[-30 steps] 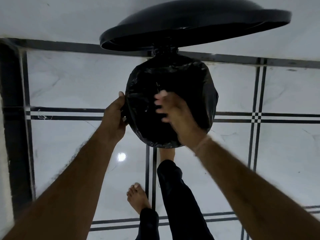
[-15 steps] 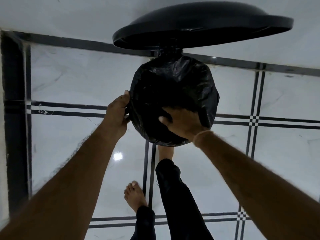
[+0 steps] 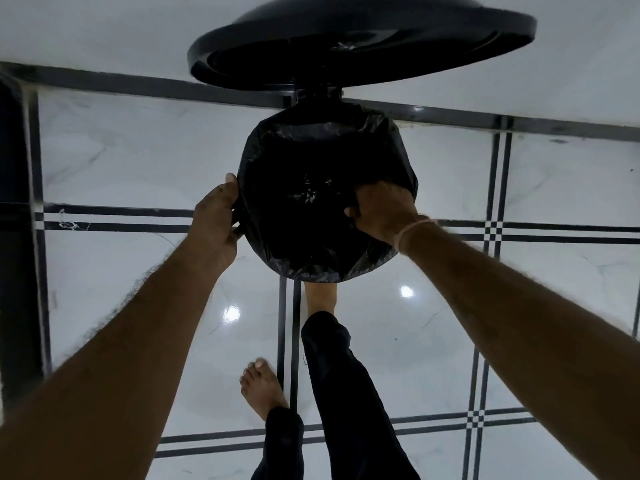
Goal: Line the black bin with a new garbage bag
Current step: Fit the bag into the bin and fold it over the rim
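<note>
The round black bin stands on the floor below me, its lid (image 3: 360, 39) swung up and open at the back. A black garbage bag (image 3: 311, 147) lies inside the bin and is folded over the rim all round. My left hand (image 3: 216, 220) grips the bagged rim on the left side. My right hand (image 3: 382, 211) holds the bag at the right rim, its fingers curled over the edge into the bin. The inside of the bin is dark and its bottom is hidden.
The floor (image 3: 121, 157) is glossy white marble tile with black line borders. My right foot is tucked under the bin's front and my left foot (image 3: 261, 386) stands behind it. A dark vertical edge (image 3: 14, 237) runs along the far left.
My right hand has moved from the middle of the bin's opening to the right rim and closed on the bag there. My left hand has stayed on the left rim.
</note>
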{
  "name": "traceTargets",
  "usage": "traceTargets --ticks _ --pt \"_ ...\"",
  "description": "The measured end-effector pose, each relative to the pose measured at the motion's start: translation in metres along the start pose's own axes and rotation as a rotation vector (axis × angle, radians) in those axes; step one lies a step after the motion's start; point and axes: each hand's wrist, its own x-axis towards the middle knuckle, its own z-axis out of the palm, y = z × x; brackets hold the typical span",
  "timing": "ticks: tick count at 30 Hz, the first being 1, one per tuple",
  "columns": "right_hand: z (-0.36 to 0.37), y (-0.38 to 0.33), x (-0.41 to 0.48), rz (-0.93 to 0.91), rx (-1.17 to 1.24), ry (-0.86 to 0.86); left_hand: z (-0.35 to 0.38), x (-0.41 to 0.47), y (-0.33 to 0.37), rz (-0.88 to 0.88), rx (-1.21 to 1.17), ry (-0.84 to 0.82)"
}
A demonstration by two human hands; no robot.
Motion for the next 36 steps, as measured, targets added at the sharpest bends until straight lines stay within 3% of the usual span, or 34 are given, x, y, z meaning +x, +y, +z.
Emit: traceTargets --ticks 5,8,10,15,19,23,28,36 --pt "0.034 0.003 -0.043 -0.103 0.248 0.414 0.000 -0.012 -0.016 0.012 -0.022 0.073" --pt "0.063 0.006 -0.069 0.015 0.290 0.597 0.003 -0.030 -0.034 -0.029 -0.090 0.225" --pt "0.079 0.003 -0.081 0.130 0.350 0.629 0.006 -0.042 -0.050 -0.071 -0.170 0.235" --pt "0.089 -0.010 -0.083 0.326 1.129 0.821 0.012 -0.056 -0.073 -0.100 -0.275 0.150" --pt "0.090 0.003 -0.073 0.631 1.794 0.633 0.013 -0.049 -0.076 -0.134 -0.443 0.102" --pt "0.091 0.008 -0.079 0.623 2.358 0.408 0.020 -0.048 -0.085 -0.162 -0.597 0.094" --pt "0.102 -0.009 -0.083 0.794 2.471 0.116 0.027 -0.066 -0.104 -0.351 -0.691 0.052" --pt "0.103 -0.029 -0.093 0.771 2.701 0.073 0.020 -0.052 -0.097 -0.270 -0.640 0.095"
